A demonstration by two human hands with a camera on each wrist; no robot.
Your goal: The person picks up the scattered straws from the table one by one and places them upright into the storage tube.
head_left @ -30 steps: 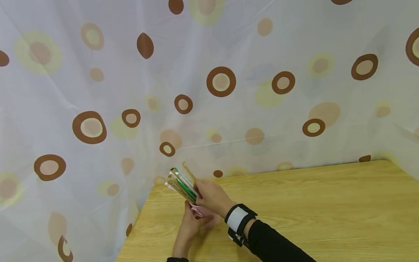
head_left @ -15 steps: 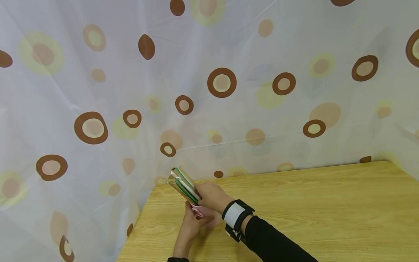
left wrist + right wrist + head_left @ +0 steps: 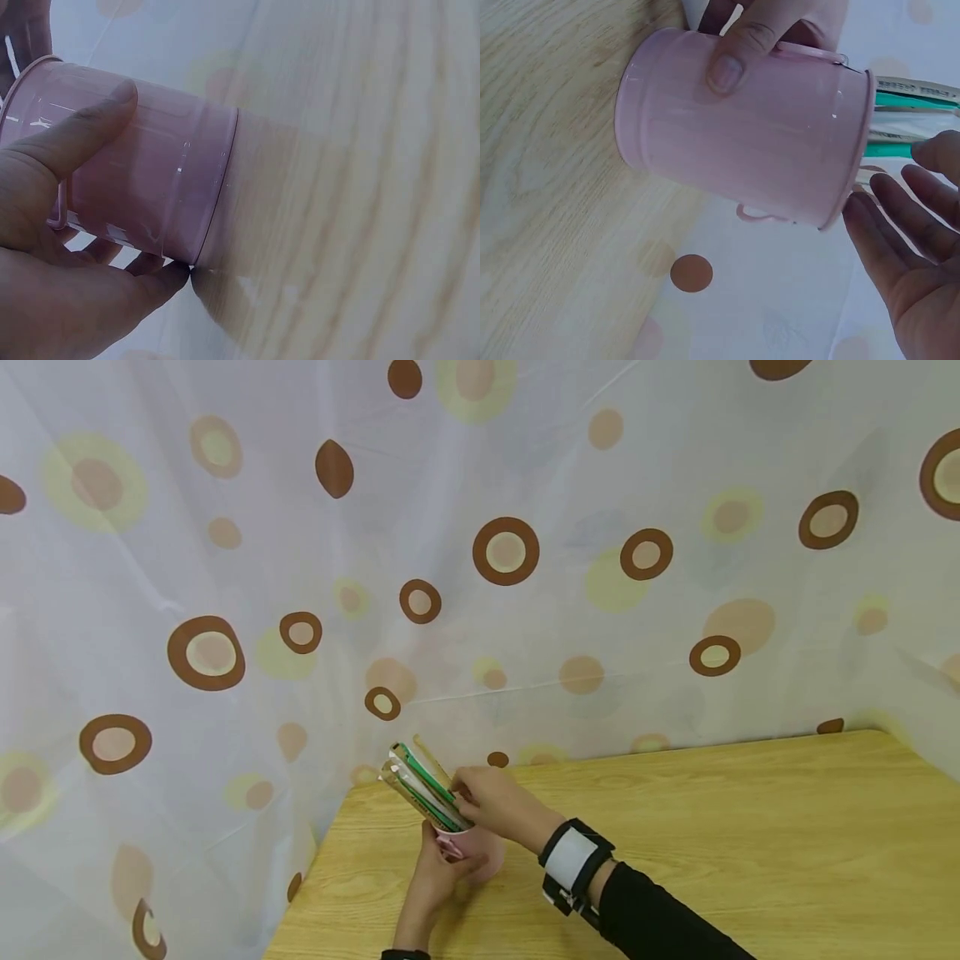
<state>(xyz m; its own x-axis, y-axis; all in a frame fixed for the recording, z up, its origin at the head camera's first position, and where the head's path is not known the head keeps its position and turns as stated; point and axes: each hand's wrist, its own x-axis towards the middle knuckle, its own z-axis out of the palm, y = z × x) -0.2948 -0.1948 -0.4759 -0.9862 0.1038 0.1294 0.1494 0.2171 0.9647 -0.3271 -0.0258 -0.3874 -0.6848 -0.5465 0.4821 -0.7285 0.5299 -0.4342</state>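
A small pink metal pail (image 3: 489, 853) with little side loops stands upright on the table. Several slim wrapped sticks (image 3: 422, 783), in brown, green and white, poke out of its mouth and lean left. My left hand (image 3: 438, 872) grips the pail from the left side; its thumb lies across the pink wall in the left wrist view. Beside the sticks at the rim is my right hand (image 3: 498, 802). In the right wrist view its fingers (image 3: 915, 217) spread loosely, with fingertips right at the rim and the thumb overlapping a green stick. The sticks' lower ends are hidden inside.
A light wood-grain table (image 3: 712, 843) extends to the right of the pail. Behind it hangs a pale curtain (image 3: 525, 627) printed with brown and yellow circles, which meets the table's back and left edges.
My right hand has loosened from the bunched sticks and shifted slightly right. The sticks now fan out more, with one brown stick apart at the back. My left hand keeps its place on the pail.
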